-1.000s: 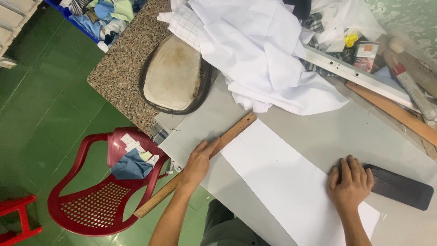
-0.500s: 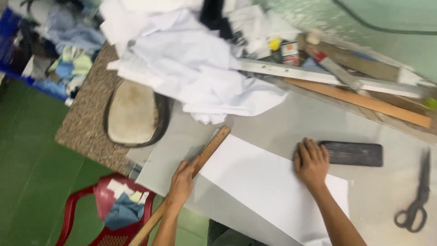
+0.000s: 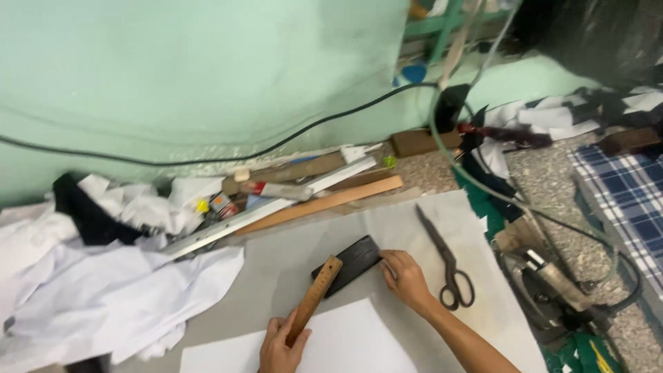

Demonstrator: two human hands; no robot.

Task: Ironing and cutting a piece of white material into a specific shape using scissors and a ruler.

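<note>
Wooden ruler (image 3: 315, 298) lay slanted across the grey surface (image 3: 414, 228), its lower end gripped by the left hand (image 3: 282, 347), whose fingers (image 3: 284, 324) were curled shut around the wood, while its upper end rested on a flat black block (image 3: 347, 264). The right hand (image 3: 407, 278) touched the block's right end, its fingers (image 3: 388, 260) bent and close together against the edge; whether they truly pinched it could not be told. Both hands sat near the bottom middle of the view, with a white sheet of paper (image 3: 331, 345) spread under the ruler's lower half and reaching the near edge. Just right of the right hand lay a pair of dark metal scissors (image 3: 445, 259), blades pointing away toward the wall and handles near the wrist, apart from the hand. Farther back, a long wooden strip (image 3: 324, 204) and a pale metal straightedge (image 3: 269, 211) lay side by side along the rear of the surface. A heap of white cloth (image 3: 103, 290) covered the left side, with a dark piece of fabric (image 3: 86, 217) on it. A black cable (image 3: 207, 159) ran along the pale green wall (image 3: 207, 69), and blue checked fabric (image 3: 632, 200) lay far right.
</note>
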